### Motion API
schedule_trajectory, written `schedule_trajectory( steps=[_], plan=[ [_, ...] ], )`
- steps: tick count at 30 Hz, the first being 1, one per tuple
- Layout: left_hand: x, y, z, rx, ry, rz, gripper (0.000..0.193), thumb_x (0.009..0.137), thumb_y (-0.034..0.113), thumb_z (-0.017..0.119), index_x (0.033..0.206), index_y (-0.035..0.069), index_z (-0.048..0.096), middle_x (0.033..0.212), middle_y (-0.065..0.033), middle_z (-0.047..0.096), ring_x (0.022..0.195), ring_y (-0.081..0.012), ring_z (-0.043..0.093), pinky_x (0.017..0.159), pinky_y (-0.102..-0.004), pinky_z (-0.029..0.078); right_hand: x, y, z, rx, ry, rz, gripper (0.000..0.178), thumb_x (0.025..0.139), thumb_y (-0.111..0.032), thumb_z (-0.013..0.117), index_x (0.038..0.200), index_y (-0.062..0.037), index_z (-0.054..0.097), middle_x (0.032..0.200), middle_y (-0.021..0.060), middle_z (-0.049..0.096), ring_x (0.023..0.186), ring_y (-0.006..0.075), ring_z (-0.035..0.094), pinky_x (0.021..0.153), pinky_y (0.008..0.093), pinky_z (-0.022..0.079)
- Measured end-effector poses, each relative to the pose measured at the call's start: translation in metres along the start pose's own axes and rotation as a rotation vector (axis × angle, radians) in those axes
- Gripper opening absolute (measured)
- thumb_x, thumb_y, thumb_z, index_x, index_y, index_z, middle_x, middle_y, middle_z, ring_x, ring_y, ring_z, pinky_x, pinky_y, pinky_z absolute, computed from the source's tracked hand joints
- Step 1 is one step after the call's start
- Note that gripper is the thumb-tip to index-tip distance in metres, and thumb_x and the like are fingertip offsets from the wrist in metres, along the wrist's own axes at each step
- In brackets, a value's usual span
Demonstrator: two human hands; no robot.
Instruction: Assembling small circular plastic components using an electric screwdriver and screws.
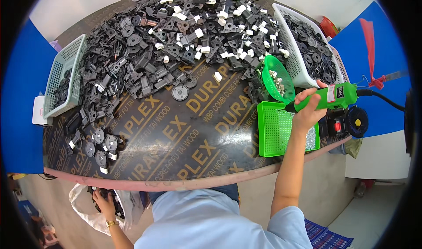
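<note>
My right hand (309,108) is wrapped round a green electric screwdriver (336,96), its dark tip pointing left above a green basket (269,153). A black cord runs from the tool's right end. Below the table's front edge, my left hand (104,205) is at the mouth of a white sack (83,214), over black plastic parts (118,210) inside. Its fingers are apart, and no part shows clearly gripped in them. Small metal pieces lie in the basket, partly behind my right forearm. Next to it, a tilted round green sieve (266,77) holds small screw-like pieces (278,82).
A large pile of black parts and white caps (176,42) covers the table's back. Several round assembled pieces (100,147) lie front left. Baskets of black parts stand left (79,46) and right (288,46). A small black fan (357,122) stands by the right edge.
</note>
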State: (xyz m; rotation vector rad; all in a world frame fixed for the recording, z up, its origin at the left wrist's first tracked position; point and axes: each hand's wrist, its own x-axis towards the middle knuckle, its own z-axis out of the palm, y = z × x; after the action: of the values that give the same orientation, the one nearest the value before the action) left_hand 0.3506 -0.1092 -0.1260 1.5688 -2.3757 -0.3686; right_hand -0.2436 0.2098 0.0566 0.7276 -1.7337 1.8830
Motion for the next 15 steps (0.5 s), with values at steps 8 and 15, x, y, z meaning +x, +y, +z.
schedule_trajectory(
  steps=[8, 15],
  plan=[
    [0.031, 0.076, -0.046, -0.01, 0.203, -0.17, 0.041, 0.091, 0.019, 0.055, 0.123, -0.003, 0.042, 0.119, -0.0207, 0.046, 0.109, -0.0339, 0.047, 0.092, -0.0379, 0.04, -0.005, -0.002, 0.003, 0.001, -0.056, -0.003, 0.057, 0.089, -0.043, 0.057, 0.117, 0.0035, 0.04, 0.065, 0.0034, 0.049, 0.051, 0.0092, 0.046, 0.047, 0.0222, 0.038],
    [0.047, 0.144, -0.062, -0.031, 0.472, 0.288, 0.036, 0.093, 0.017, 0.052, 0.124, 0.0, 0.046, 0.125, -0.0183, 0.046, 0.113, -0.0312, 0.046, 0.096, -0.0404, 0.037, -0.003, 0.002, 0.001, -0.028, -0.049, -0.023, 0.051, 0.091, -0.04, 0.056, 0.113, 0.0029, 0.04, 0.065, 0.0037, 0.048, 0.052, 0.0098, 0.046, 0.048, 0.0227, 0.038]
  ],
)
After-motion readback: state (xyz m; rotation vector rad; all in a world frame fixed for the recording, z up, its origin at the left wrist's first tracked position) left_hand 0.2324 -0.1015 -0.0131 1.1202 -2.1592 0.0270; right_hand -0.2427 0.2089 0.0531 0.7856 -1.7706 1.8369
